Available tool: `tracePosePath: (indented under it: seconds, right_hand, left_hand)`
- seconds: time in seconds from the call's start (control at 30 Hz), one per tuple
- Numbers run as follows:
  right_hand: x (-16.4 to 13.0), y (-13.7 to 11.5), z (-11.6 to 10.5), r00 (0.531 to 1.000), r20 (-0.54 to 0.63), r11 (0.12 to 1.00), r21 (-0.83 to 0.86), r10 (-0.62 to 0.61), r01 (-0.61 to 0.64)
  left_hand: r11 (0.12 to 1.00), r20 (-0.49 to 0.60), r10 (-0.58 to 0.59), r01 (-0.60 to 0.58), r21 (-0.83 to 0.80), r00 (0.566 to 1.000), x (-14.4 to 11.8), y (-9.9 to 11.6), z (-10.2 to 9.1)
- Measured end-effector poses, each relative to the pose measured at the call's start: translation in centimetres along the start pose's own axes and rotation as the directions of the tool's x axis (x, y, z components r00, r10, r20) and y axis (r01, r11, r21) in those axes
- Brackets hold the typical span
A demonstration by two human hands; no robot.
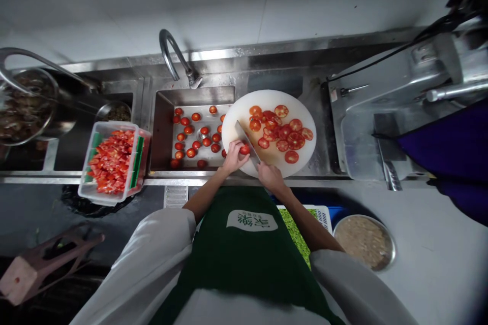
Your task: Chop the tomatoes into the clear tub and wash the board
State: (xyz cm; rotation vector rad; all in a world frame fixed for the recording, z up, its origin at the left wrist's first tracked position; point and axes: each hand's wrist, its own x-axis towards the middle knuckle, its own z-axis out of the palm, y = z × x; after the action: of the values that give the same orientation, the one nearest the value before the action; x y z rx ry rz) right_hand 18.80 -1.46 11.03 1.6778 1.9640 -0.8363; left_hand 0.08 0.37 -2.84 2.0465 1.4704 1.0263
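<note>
Tomato, small and red (244, 150), sits at frame centre on the round white cutting board (301, 111), pinched under the left hand (233, 156); right of it, the right hand (270, 175) grips a steel knife (247, 140) touching it.

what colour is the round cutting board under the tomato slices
White. The cutting board shows best in the head view, its only view, lying partly over the sink.

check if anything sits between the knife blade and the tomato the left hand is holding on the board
Nothing visible does. The left hand pins the tomato on the cutting board, and the knife in the right hand lies right against it. The cut slices lie farther back on the board.
</note>
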Motion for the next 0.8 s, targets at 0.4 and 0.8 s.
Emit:
tracePosePath:
  seconds: [0.4,0.8]
  right_hand:
    - [-3.3,3.9,0.8,0.990,-0.111,0.993,-0.066,0.086,-0.093]
    - [-4.2,1.2,0.8,0.997,-0.066,0.996,-0.084,0.033,-0.038]
  left_hand:
    - [1.000,0.151,0.025,-0.027,0.015,0.988,3.1,1.3,-0.8]
    - [0.996,0.090,0.091,-0.090,-0.015,0.992,2.5,0.4,0.4]
